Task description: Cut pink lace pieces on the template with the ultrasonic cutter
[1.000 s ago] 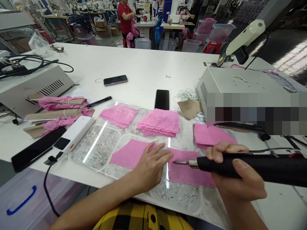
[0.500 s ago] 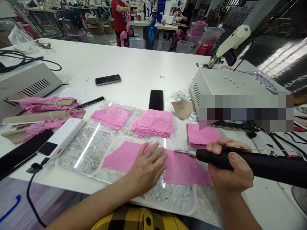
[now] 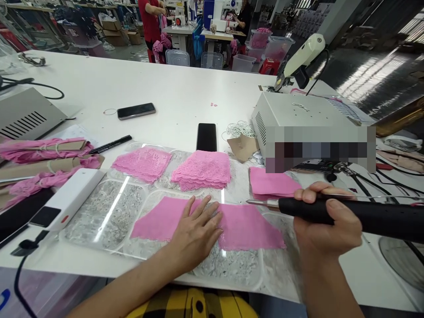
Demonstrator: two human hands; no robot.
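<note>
My left hand lies flat, fingers spread, on a long pink fabric piece that rests on a clear glass plate. My right hand grips a black hot-tip cutting tool. Its metal tip hovers just above the fabric's far right edge. Behind the fabric lie a flat pink lace piece, a stack of pink lace and a stack of plain pink pieces.
A white power unit stands at the right with a cream cutter behind it. Two phones, a black pen, a white device and pink lace bundles lie left. People work at far tables.
The view has shifted right. My right hand has raised the tool and moved its tip from the middle of the fabric toward the far right edge. My left hand stays pressed on the fabric.
</note>
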